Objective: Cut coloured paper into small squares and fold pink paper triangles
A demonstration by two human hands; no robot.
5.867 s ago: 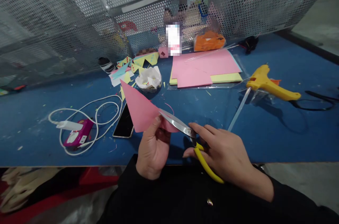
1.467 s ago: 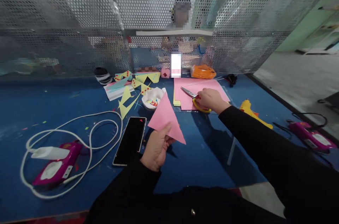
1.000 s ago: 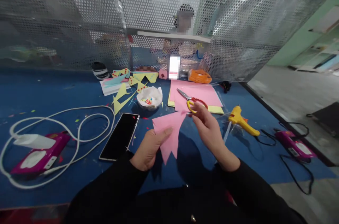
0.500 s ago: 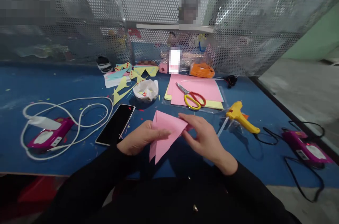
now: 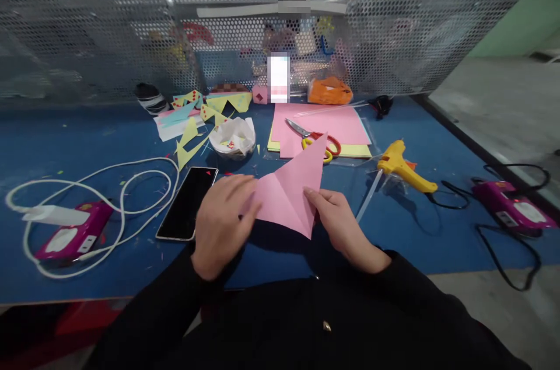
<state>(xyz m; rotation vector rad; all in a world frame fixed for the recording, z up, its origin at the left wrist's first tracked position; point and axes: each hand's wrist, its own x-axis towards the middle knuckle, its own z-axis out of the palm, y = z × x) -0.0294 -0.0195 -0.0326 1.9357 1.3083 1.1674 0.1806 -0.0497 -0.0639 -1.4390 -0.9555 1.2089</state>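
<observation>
A creased sheet of pink paper (image 5: 289,190) is held up between my two hands in the middle of the head view. Thumb and fingers of my right hand (image 5: 345,230) pinch its right side. At the paper's left end, my left hand (image 5: 224,224) has its fingers curled around the edge, with the thumb below; the fingertips are partly hidden. One corner of the paper points up and overlaps the yellow handle of the scissors (image 5: 315,138), which rest on a stack of pink and yellow paper (image 5: 289,116).
A phone (image 5: 187,203) lies left of my hands, near a white cable (image 5: 126,198) and a purple power block (image 5: 74,236). On the right are a yellow glue gun (image 5: 405,167) and another purple block (image 5: 511,203). A lined bowl (image 5: 233,148) and paper scraps (image 5: 189,145) stand behind.
The pink paper has gone from a folded-over shape to a more opened-out sheet with a corner raised. My left hand has turned and moved to its left end. The view has tilted down slightly.
</observation>
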